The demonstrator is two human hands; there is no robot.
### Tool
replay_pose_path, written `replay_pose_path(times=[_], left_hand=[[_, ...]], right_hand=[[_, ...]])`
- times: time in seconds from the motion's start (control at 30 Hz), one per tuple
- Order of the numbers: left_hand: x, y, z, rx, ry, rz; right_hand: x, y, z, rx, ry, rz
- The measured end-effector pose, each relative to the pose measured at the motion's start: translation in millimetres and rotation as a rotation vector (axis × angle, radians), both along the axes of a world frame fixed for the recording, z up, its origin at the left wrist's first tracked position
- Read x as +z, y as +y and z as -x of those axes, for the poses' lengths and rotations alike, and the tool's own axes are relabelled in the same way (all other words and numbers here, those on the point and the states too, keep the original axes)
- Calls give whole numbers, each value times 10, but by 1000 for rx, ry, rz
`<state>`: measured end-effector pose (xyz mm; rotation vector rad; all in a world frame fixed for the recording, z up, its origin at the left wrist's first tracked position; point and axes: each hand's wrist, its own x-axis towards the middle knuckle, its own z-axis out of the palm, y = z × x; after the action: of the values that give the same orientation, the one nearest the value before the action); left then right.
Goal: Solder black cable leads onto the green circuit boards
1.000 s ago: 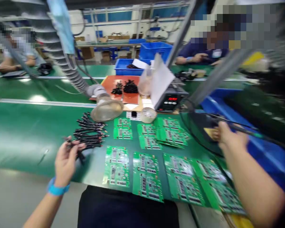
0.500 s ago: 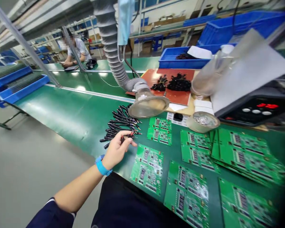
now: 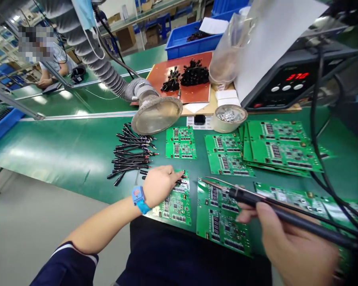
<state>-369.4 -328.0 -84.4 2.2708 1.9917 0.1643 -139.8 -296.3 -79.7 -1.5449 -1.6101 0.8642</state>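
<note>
My left hand (image 3: 158,184) reaches over a green circuit board (image 3: 178,208), its fingers closed on a short black cable (image 3: 179,182) whose thin ends lie at the board's upper part. The fingers hide much of the cable. On the right, my right hand (image 3: 289,242) grips a black soldering iron (image 3: 256,198), with a thin rod running alongside it. The iron's tip points left, above another circuit board (image 3: 223,224) and apart from the cable. Left of the boards lies a pile of black cables (image 3: 131,153) with bare coloured wire ends.
A fume hood (image 3: 158,115) on a grey hose hangs behind the boards. Stacked circuit boards (image 3: 286,145), a round tin (image 3: 229,118) and a soldering station (image 3: 298,83) reading 270 stand to the right. A blue bin (image 3: 179,41) is farther back. A person (image 3: 55,63) sits at far left.
My left hand has carried the cable from the pile's edge rightward onto the nearest board. My right hand has come into view with the soldering iron. The camera view has shifted right.
</note>
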Motion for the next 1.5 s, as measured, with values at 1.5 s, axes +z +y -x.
replay_pose_path(times=[1.5], left_hand=[[-7, 29, -74, -95, 173, -13]], right_hand=[[-334, -125, 267, 26, 141, -162]])
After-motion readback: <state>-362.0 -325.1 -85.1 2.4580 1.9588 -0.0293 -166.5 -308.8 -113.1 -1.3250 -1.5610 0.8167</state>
